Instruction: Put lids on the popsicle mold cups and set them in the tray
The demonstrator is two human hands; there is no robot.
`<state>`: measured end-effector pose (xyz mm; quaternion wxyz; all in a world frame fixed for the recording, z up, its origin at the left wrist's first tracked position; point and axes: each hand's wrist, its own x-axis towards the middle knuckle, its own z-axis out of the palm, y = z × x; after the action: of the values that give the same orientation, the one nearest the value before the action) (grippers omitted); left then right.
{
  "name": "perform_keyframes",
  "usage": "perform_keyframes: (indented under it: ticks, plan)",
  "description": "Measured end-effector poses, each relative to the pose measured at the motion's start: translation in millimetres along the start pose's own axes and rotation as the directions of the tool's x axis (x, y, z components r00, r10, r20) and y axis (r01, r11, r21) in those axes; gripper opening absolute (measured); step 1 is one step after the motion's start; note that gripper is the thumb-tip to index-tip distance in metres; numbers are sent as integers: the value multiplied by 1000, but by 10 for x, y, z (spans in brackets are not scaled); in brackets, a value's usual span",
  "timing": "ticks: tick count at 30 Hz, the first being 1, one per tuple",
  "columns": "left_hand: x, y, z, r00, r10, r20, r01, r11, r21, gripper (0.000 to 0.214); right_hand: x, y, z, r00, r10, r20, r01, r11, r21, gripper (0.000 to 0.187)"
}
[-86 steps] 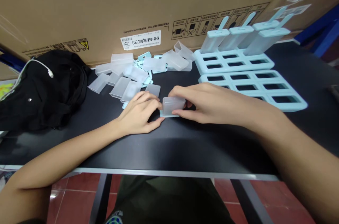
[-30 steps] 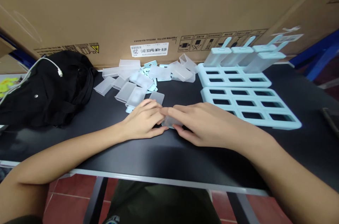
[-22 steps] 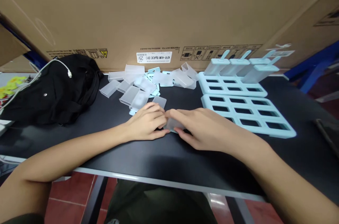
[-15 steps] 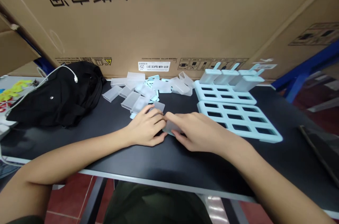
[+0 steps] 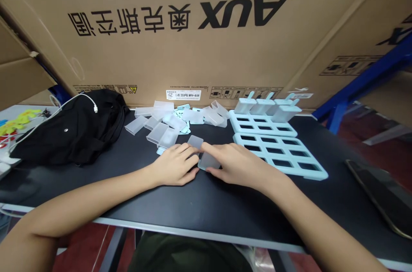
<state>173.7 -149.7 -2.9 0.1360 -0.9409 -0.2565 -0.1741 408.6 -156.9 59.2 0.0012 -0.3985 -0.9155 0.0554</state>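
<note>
My left hand (image 5: 175, 168) and my right hand (image 5: 234, 164) meet in the middle of the black table (image 5: 206, 203), both with fingers closed around one frosted clear plastic mould cup (image 5: 208, 161) that rests on the tabletop. A pile of more clear cups and light blue lids (image 5: 174, 122) lies just behind my left hand. To the right lie two light blue trays with rectangular slots: the near tray (image 5: 280, 158) has open slots, and the far tray (image 5: 260, 122) carries several capped moulds with stick handles (image 5: 267, 107) along its back row.
A black bag (image 5: 69, 132) with a white cable lies at the left. A large cardboard box (image 5: 199, 27) walls off the back of the table. A dark flat device (image 5: 383, 194) rests at the right edge. Blue metal framing (image 5: 357, 87) stands at the right.
The camera has tilted upward, so more of the box shows and the table sits lower. Both hands stay pressed on the same clear cup, which now lies flatter than 2.9 s ago.
</note>
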Motion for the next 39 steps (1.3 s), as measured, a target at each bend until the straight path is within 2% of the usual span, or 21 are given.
perform_keyframes:
  ticks: [5, 15, 19, 22, 26, 30, 34, 39]
  plan:
    - [4, 3, -7, 1000, 8, 7, -8, 1000, -20, 18, 3, 59, 62, 987, -65, -148, 82, 990, 112, 63]
    - [0, -7, 10, 1000, 12, -3, -13, 1000, -3, 18, 32, 26, 19, 999, -30, -11, 32, 990, 136, 48]
    - [0, -7, 7, 1000, 14, -21, -14, 1000, 10, 17, 36, 16, -10, 999, -33, 20, 31, 995, 94, 38]
    - [-1, -6, 6, 1000, 12, -17, -12, 1000, 11, 17, 32, 12, -15, 999, -30, 23, 29, 998, 63, 33]
    - [-5, -7, 9, 1000, 18, -18, -18, 1000, 0, 17, 23, 12, -25, 999, -37, 25, 34, 994, 104, 35]
    - [-6, -8, 9, 1000, 16, 0, -16, 1000, -3, 18, 14, 4, -30, 999, -40, -6, 41, 994, 99, 28]
    - [-1, -4, -8, 1000, 4, 28, -4, 1000, -18, 19, -11, 14, -29, 998, -60, -27, 63, 993, 98, 29]
    - [-3, -7, -1, 999, 7, 46, -4, 997, -75, 18, -55, 151, -39, 997, -68, -43, 66, 996, -57, 22]
